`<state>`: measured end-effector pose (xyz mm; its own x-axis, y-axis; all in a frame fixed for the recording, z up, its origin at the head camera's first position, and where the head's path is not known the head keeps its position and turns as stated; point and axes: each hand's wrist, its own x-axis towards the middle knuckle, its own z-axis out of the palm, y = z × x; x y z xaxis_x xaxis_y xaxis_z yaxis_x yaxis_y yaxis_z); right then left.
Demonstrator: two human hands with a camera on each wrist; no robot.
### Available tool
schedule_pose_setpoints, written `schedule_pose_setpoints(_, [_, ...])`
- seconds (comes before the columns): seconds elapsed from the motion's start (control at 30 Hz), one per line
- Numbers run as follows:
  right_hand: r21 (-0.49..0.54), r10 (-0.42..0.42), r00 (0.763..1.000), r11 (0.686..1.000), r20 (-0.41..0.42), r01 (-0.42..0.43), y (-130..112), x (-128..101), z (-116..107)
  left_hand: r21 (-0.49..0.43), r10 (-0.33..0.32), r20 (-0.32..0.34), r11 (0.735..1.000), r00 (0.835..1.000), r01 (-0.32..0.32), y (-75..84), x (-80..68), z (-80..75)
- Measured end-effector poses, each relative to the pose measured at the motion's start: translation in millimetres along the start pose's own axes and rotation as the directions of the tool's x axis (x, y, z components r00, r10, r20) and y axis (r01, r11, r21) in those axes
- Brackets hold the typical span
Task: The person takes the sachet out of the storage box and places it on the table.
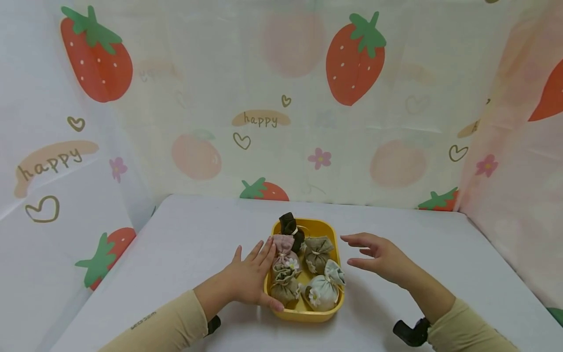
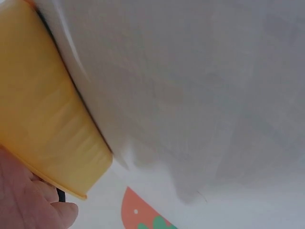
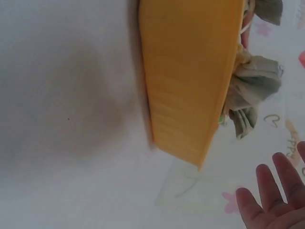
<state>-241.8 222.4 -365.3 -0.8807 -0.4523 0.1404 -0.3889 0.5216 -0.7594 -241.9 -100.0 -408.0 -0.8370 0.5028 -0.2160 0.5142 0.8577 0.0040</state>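
A yellow tray (image 1: pixel 308 315) sits at the middle of the white table and holds several small cloth pouches: a dark brown one (image 1: pixel 290 226) at the back, a pink one (image 1: pixel 283 247), an olive one (image 1: pixel 317 252), a khaki one (image 1: pixel 285 286) and a pale green one with a daisy (image 1: pixel 325 288). My left hand (image 1: pixel 259 274) lies flat against the tray's left side, fingers straight, thumb at its front corner. The left wrist view shows the tray wall (image 2: pixel 43 119) beside that hand (image 2: pixel 28 200). My right hand (image 1: pixel 367 252) hovers open just right of the tray, holding nothing. In the right wrist view its fingers (image 3: pixel 276 195) are near the tray (image 3: pixel 186 71) and a pouch (image 3: pixel 252 81).
The table (image 1: pixel 184 244) is covered in white cloth. Strawberry-printed curtains (image 1: pixel 264 122) close it in at the back and on both sides. A black wrist mount (image 1: pixel 409 332) shows near my right sleeve.
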Motion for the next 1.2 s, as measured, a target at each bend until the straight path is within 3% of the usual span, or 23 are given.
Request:
schedule_pose_setpoints(0.77, [0.155, 0.099, 0.972, 0.979, 0.212, -0.133, 4.3, 2.4, 19.1, -0.024, 0.006, -0.003, 1.000, 1.000, -0.006, 1.0, -1.3, -2.9])
schedule_pose_setpoints(0.97, [0.144, 0.074, 0.963, 0.983, 0.260, -0.114, 4.3, 3.7, 24.5, -0.039, 0.007, -0.004, 0.999, 1.000, -0.007, 1.0, -1.5, -3.2])
schedule_pose_setpoints(1.2, [0.115, 0.114, 0.959, 0.982, 0.261, -0.148, 3.2, 5.9, 28.3, -0.050, 0.008, -0.008, 0.999, 1.000, -0.008, 1.0, -1.8, -4.0])
